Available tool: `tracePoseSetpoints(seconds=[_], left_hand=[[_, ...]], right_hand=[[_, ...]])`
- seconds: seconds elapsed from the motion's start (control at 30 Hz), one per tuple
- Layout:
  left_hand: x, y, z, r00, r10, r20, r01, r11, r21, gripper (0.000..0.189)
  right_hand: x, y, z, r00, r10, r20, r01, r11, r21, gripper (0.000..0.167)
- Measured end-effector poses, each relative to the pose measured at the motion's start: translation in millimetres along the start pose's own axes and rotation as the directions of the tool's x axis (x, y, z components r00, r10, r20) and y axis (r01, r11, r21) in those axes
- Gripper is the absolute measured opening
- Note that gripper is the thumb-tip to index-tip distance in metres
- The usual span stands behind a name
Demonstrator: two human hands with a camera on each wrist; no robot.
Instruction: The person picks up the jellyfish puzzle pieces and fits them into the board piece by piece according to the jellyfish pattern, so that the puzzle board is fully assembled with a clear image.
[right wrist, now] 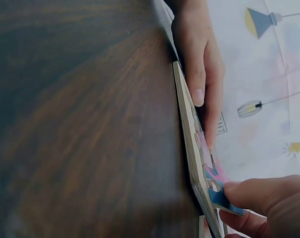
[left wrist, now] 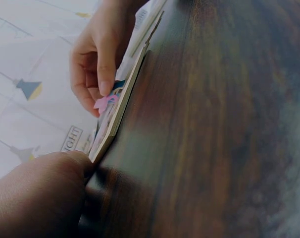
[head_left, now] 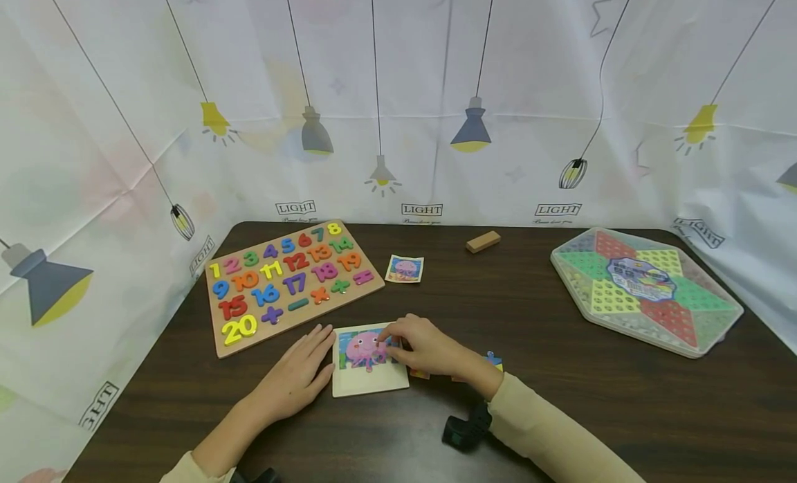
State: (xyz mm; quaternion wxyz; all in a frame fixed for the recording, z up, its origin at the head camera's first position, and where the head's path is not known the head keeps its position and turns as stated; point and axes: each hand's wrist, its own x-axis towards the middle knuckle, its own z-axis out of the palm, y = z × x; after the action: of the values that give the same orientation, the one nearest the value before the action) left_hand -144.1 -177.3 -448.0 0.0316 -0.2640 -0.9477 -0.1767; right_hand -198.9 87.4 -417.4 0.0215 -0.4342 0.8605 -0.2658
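A small wooden jigsaw board point(head_left: 370, 385) with a pink octopus picture lies on the dark table in the head view. My right hand point(head_left: 426, 344) pinches a blue and pink jigsaw piece point(right wrist: 218, 194) between thumb and fingers, tilted over the board's right side. My left hand point(head_left: 295, 372) rests flat at the board's left edge with fingers extended, the thumb close along its side. Partly hidden under the right forearm are several loose jigsaw pieces point(head_left: 494, 360).
A wooden number board point(head_left: 214, 324) with colourful digits stands at back left. Beyond the jigsaw lie an octopus picture card point(head_left: 405, 269) and a small wooden block point(head_left: 483, 242). To the right is a hexagonal star-patterned game board point(head_left: 641, 282). A printed curtain point(head_left: 398, 75) hangs behind the table.
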Motion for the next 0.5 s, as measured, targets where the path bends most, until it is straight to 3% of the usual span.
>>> tracePoseSetpoints(seconds=[0.5], left_hand=[[0.2, 0.2, 0.5, 1.0, -0.018, 0.013, 0.018, 1.0, 0.004, 0.055]], right_hand=[[0.5, -1.5, 6.2, 0.998, -0.014, -0.065, 0.01, 0.998, -0.056, 0.016]])
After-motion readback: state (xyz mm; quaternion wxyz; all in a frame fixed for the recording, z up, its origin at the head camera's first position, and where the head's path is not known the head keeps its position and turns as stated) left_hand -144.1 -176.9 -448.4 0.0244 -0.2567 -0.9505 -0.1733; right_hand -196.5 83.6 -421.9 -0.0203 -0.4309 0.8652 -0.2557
